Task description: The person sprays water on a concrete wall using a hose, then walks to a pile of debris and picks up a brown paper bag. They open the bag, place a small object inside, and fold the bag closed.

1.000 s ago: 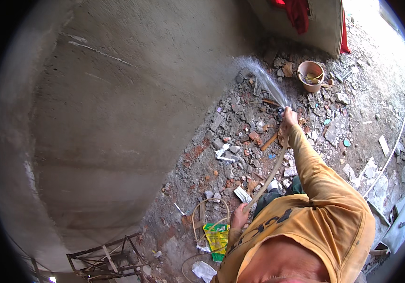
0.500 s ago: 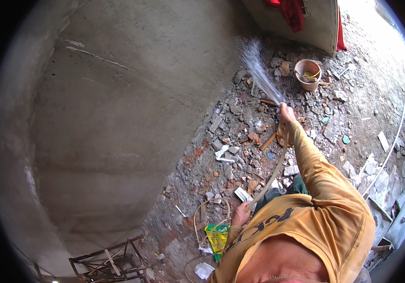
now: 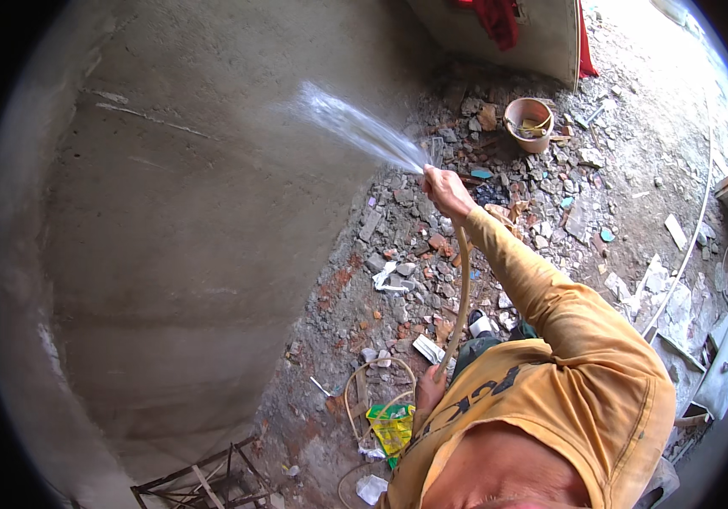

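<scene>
My right hand (image 3: 447, 192), at the end of an outstretched arm, is closed around the open end of a beige hose (image 3: 464, 280). From there a spray of water (image 3: 359, 127) fans out to the upper left against the grey plastered wall (image 3: 186, 229). My left hand (image 3: 430, 388) is low by my body, wrapped round the same hose farther back. Between the two hands the hose runs in a gentle curve. Past the left hand, a loop of hose (image 3: 348, 399) lies on the ground beside a yellow and green bag (image 3: 391, 427).
Broken brick and concrete rubble (image 3: 423, 246) covers the ground. A bucket (image 3: 528, 125) with things in it stands at the far right, near a wall end with red cloth (image 3: 497, 21). A metal frame (image 3: 203, 483) lies lower left. A pale pipe (image 3: 693, 246) runs along the right.
My right hand has swung left with the hose end, and the water has moved left along the wall. My left hand keeps its hold. The whole view has shifted slightly.
</scene>
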### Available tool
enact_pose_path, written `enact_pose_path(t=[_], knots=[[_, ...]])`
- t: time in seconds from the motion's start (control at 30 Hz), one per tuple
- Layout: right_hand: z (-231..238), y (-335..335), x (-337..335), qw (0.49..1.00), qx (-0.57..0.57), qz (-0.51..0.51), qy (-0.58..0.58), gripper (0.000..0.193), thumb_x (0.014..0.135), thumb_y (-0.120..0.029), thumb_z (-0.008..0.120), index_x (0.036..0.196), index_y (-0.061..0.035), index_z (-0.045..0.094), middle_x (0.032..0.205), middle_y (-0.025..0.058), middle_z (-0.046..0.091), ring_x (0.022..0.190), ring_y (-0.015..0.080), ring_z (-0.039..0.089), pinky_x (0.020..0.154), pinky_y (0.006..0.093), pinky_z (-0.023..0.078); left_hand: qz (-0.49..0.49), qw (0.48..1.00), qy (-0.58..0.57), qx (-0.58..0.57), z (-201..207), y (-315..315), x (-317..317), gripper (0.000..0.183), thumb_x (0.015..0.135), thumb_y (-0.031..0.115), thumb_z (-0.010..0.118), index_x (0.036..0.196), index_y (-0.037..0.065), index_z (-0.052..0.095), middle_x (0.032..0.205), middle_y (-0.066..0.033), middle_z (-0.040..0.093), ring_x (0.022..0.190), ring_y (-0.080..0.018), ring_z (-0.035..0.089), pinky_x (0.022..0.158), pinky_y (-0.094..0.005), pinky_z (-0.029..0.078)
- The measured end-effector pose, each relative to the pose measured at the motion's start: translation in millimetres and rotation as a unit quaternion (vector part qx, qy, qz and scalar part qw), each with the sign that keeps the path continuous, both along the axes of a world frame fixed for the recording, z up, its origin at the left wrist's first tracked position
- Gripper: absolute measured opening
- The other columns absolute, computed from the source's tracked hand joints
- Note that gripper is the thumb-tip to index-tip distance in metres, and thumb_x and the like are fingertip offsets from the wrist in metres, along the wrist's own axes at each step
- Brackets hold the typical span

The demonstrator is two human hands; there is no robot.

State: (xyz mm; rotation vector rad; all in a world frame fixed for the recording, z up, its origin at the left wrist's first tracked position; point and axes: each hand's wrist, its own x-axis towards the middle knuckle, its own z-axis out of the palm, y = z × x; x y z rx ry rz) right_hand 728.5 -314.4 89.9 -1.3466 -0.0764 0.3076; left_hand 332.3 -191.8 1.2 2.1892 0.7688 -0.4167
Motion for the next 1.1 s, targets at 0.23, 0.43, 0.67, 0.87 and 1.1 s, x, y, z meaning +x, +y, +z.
enact_pose_path(t=[0.23,0.43,0.67,0.87,1.1], knots=[[-21.2,-41.6,16.0,0.994,0.037,-0.072,0.074,0.052,0.092,-0.046,0.036,0.065,-0.0053,0.053,0.05,0.0014,0.044,0.044,0.0109,0.04,0.041,0.0299,0.033,-0.022,0.997,-0.05,0.046,-2.1,7.0,14.4,0.028,0.083,0.025,0.061,0.107,0.01,0.062,0.091,-0.0158,0.066,0.087,-0.0269,0.065,0.073,-0.0356,0.049],[13.6,-19.1,-4.8,0.994,-0.059,0.012,-0.087,0.054,0.092,-0.046,0.035,0.064,-0.0032,0.053,0.053,0.0021,0.045,0.046,0.0119,0.042,0.046,0.028,0.034,-0.046,0.998,-0.038,-0.011,-21.7,-4.3,-0.2,0.03,0.084,0.031,0.059,0.107,0.011,0.06,0.093,-0.0177,0.064,0.089,-0.0322,0.063,0.075,-0.0388,0.049],[88.0,-5.4,-13.7,0.992,0.065,-0.01,-0.109,0.047,0.095,-0.039,0.039,0.063,-0.0065,0.052,0.052,-0.0033,0.041,0.045,0.007,0.036,0.042,0.0248,0.029,0.022,0.996,-0.083,0.031,4.3,-11.7,26.4,0.03,0.086,0.032,0.055,0.11,0.015,0.061,0.097,-0.0151,0.065,0.091,-0.0341,0.062,0.075,-0.0404,0.049],[129.2,-16.1,-13.9,0.986,0.133,-0.003,-0.102,0.045,0.095,-0.04,0.039,0.063,-0.0107,0.049,0.049,-0.0061,0.037,0.038,0.0041,0.029,0.035,0.0214,0.022,0.02,0.986,-0.148,0.079,0.5,2.5,50.6,0.026,0.085,0.029,0.055,0.105,0.013,0.061,0.09,-0.0173,0.064,0.087,-0.0345,0.062,0.071,-0.0403,0.048],[152.3,19.7,-30.2,0.974,0.085,0.047,-0.203,0.045,0.096,-0.037,0.038,0.065,-0.0068,0.049,0.053,-0.0039,0.039,0.046,0.0069,0.033,0.043,0.0244,0.027,0.046,0.977,-0.193,0.079,-22.2,-0.7,42.5,0.029,0.087,0.034,0.055,0.107,0.015,0.062,0.09,-0.015,0.065,0.085,-0.0354,0.062,0.07,-0.0431,0.049]])
